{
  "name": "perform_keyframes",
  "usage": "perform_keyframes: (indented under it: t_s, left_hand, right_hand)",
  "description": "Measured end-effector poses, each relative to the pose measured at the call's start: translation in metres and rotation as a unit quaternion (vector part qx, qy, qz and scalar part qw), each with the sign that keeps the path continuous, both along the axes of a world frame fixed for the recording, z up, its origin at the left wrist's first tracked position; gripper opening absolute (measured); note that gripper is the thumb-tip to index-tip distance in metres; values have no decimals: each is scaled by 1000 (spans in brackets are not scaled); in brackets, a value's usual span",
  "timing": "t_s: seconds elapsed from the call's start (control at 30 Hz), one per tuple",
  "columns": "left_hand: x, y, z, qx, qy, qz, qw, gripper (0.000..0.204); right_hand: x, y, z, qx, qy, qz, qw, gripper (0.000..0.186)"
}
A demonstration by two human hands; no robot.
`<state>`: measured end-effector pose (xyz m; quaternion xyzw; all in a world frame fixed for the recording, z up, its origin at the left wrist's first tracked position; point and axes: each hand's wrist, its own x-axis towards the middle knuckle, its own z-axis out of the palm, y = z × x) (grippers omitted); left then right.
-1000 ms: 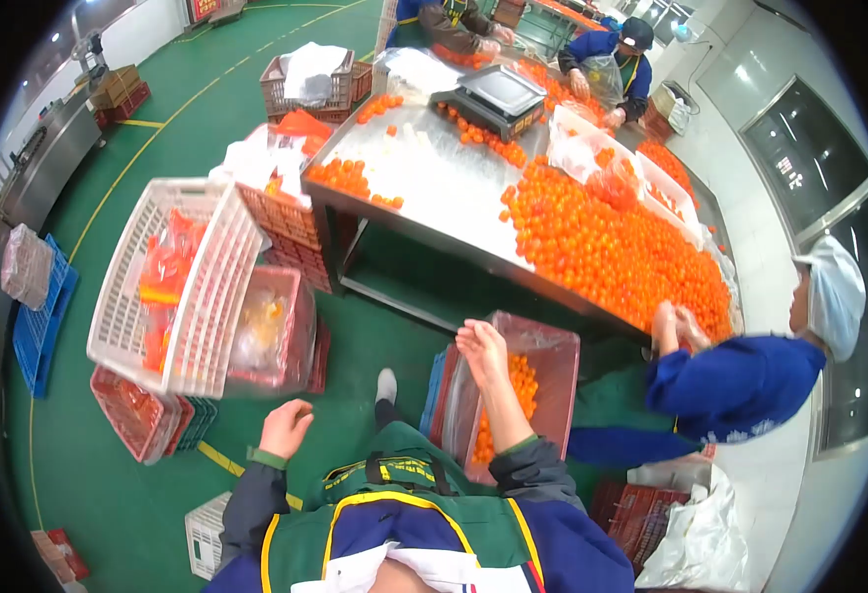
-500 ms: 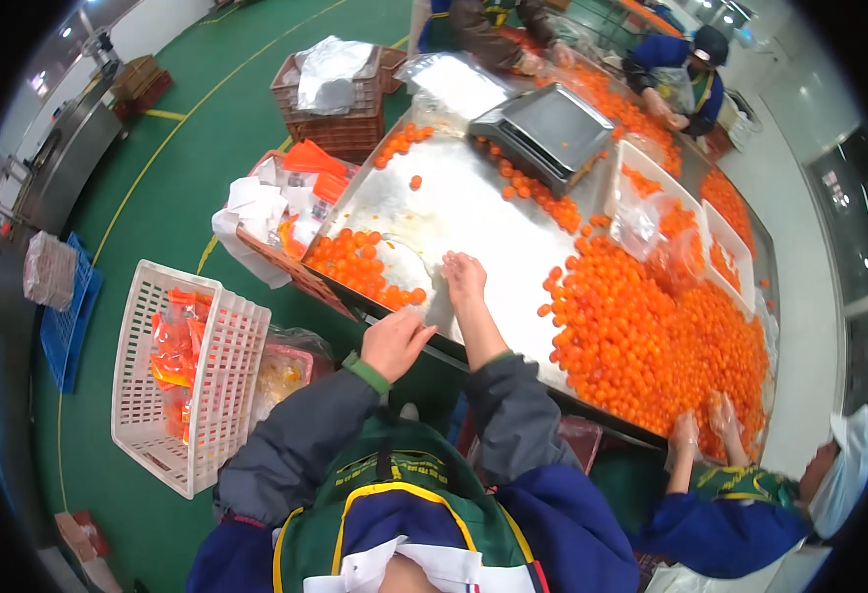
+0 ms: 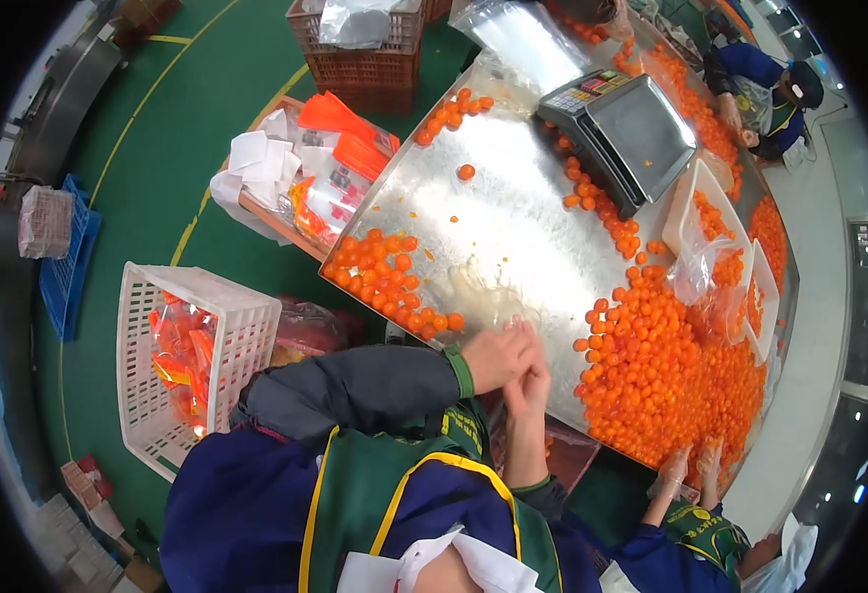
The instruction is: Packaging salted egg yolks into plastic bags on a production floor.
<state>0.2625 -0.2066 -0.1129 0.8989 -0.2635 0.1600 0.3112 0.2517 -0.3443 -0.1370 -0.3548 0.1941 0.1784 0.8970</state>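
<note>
Both hands clasped together (grip on nothing visible) at steel table's bare near edge.

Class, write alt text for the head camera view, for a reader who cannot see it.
A person's left hand and right hand meet at the edge of a shiny metal sorting table strewn with small round orange balls. A grey weighing scale sits on it; a white plastic crate stands alongside.

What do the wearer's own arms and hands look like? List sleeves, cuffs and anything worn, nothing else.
Both hands are bare, with no gloves. The left hand comes out of a dark grey sleeve that ends in a green knit cuff. The right hand has its forearm bare, with a dark sleeve pushed up near the elbow and a green cuff at its edge. No watch or rings show.
</note>
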Motion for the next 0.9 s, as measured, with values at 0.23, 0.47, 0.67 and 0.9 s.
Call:
perform_keyframes:
  t_s: [0.23,0.47,0.67,0.9]
  left_hand:
    - [1,-12,22,21,70,-9,997,14]
    - [4,-29,28,-25,119,-95,988,18]
    - [5,-16,31,12,125,-97,987,16]
    - [31,118,50,-116,265,112,951,18]
  right_hand:
    - [66,-9,26,273,19,-42,961,71]
    - [99,9,52,142,-136,43,980,86]
    - [138,54,45,133,-149,220,955,91]
    - [153,81,-21,-469,-596,292,582,64]
